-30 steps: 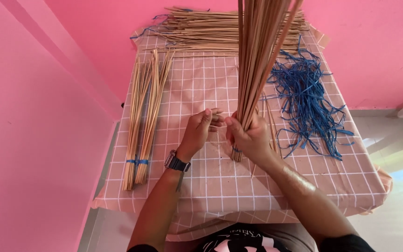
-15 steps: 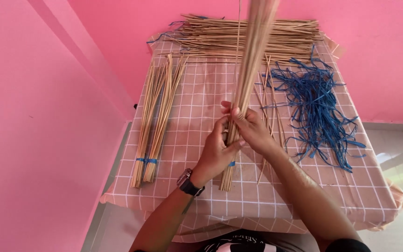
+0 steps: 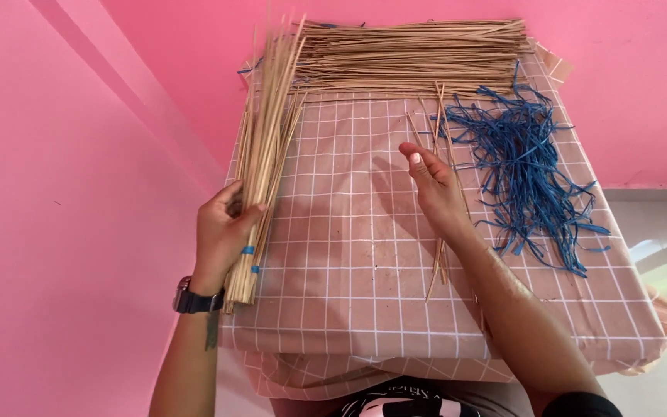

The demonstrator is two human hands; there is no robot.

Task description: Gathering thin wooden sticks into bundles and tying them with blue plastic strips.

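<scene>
The left hand (image 3: 224, 225) is closed around a tied bundle of thin sticks (image 3: 265, 147), gripping it low, just above its blue tie, so the long free ends fan out toward the far edge of the table (image 3: 364, 255). The bundle lies at the table's left side, on or right beside other tied bundles there; I cannot tell them apart. Holding it near the tie likely keeps the sticks together as it is laid down.

The right hand (image 3: 434, 185) is empty, fingers loosely spread, hovering over a few loose sticks (image 3: 441, 255) at the centre-right, near the heap of blue strings (image 3: 523, 174). A big pile of sticks (image 3: 418, 54) lies crosswise along the far edge.

Half a second ago both hands held the bundle upright at the middle of the table; now it has swung down to the left edge in the left hand alone, and the right hand has let go and moved toward the strings.
</scene>
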